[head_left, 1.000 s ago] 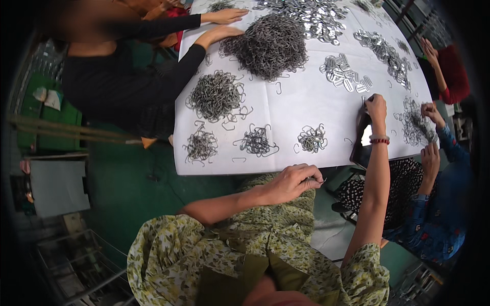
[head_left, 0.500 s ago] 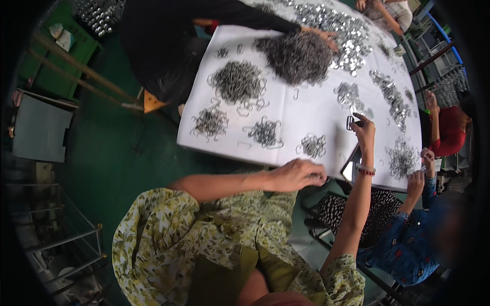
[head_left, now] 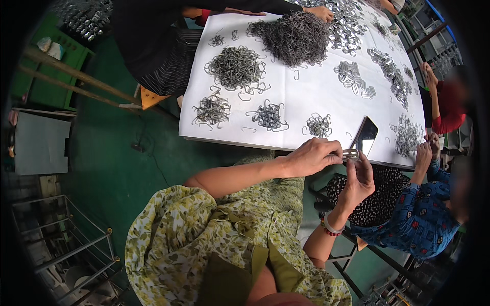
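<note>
While both hands meet at the near table edge, the head view shows the left hand (head_left: 312,157) curled, fingertips pinched on a small flat metal piece (head_left: 350,153) – thumb and fingers closed tight on its left end. Right hand (head_left: 359,179) comes up from 6 o'clock of that piece, fingers half curled, thumb and forefinger touching its right end; beaded bracelet (head_left: 329,227) on the wrist. Metal piece sits just off the white table (head_left: 316,94) edge, held in air between the 2 hands.

At 1 o'clock of the piece, a dark phone (head_left: 365,135) lies tilted on the table, just beside it. At 11 o'clock, a small wire clip pile (head_left: 319,124); further at 10 o'clock, 2 more piles (head_left: 269,115). Big grey wire heap (head_left: 295,34) far up at 12 o'clock – another person's hand (head_left: 320,11) rests on it. At 3 o'clock, a co-worker in a blue patterned sleeve (head_left: 416,219), hands near another pile (head_left: 407,133); grip unclear.
</note>
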Available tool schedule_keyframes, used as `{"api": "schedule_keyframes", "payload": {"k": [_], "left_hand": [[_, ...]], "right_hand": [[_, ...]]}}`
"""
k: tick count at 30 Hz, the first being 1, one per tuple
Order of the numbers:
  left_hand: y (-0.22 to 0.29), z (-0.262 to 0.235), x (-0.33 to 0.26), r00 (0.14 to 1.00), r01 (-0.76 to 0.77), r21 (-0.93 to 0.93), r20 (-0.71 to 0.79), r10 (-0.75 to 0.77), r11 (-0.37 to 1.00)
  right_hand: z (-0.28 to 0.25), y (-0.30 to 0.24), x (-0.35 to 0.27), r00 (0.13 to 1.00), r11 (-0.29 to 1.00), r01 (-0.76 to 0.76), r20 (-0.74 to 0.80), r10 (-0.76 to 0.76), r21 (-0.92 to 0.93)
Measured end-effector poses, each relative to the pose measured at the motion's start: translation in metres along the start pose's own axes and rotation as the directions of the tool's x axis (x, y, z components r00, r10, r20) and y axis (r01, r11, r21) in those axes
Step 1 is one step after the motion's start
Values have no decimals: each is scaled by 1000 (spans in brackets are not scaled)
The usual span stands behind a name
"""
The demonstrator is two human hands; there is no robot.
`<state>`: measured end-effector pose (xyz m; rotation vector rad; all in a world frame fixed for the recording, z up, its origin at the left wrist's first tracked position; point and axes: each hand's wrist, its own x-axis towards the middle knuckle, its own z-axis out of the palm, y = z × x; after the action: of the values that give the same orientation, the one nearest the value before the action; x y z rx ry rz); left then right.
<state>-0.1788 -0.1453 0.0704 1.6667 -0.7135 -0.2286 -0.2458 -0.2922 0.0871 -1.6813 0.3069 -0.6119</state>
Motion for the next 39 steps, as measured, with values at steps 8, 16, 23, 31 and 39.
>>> {"api": "schedule_keyframes", "payload": {"k": [8,16,23,31,39], "left_hand": [[-20,-19,-15,996,-91,171,-10,94,981],[-124,-183,49,938,345,896,-326,-113,280],[-146,-178,51,945,292,950,-269,-185,110],[-113,-137,59,968,141,728,-244,61,671],[-120,-25,49,992,-121,658,102,71,743]], "right_hand": [[6,3,-11,997,997,58,-54,-56,41],[-19,-8,-15,992,991,128,14,-128,28],[-29,-11,-16,992,996,90,-92,-88,23],[-39,-11,-23,984,987,149,-106,-142,53],[-31,-14,-24,990,992,121,-74,-118,46]]}}
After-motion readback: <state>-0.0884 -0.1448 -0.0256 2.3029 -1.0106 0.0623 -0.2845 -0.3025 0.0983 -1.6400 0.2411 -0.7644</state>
